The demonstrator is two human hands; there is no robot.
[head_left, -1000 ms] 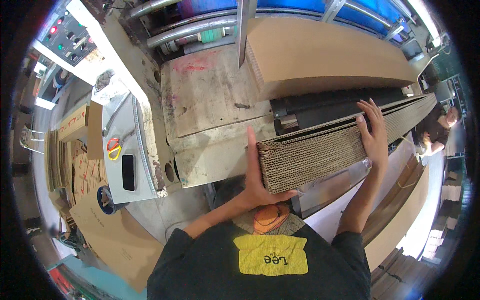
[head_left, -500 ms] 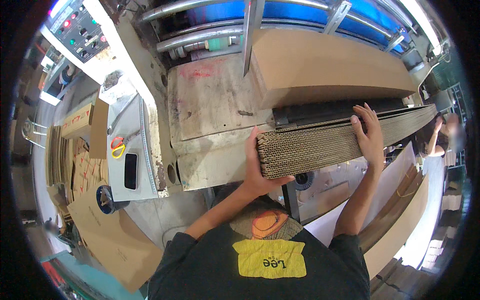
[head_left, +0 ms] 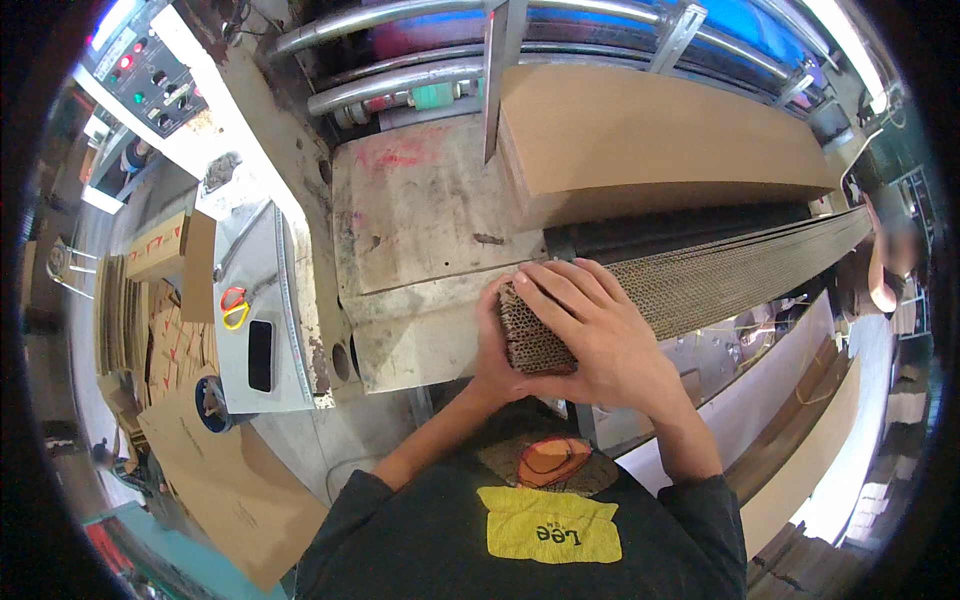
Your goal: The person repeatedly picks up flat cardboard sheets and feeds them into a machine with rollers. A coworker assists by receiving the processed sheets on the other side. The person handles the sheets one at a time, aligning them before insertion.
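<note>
A thick stack of corrugated cardboard sheets point(head_left: 710, 285) stretches from in front of me toward the far right, its fluted edges facing me. My left hand point(head_left: 490, 345) is closed round the stack's near left corner, palm against the end. Next to it, my right hand point(head_left: 610, 340) lies across the fluted edges, fingers over the upper side and thumb low near the left hand. Both hands grip the same end. At the stack's far end stands a co-worker point(head_left: 868, 285), whose arm reaches up beside it.
A large pile of flat brown cardboard point(head_left: 670, 140) rests on the machine bed below metal rollers point(head_left: 400, 80). To the left, a side table point(head_left: 285, 385) holds a phone point(head_left: 261, 356) and scissors point(head_left: 235, 308). A control panel point(head_left: 150, 75) is at upper left. More cardboard point(head_left: 800, 460) stands at lower right.
My right hand has moved left along the stack, from its middle to the near end beside my left hand. The stack's near end has shifted slightly left and toward me.
</note>
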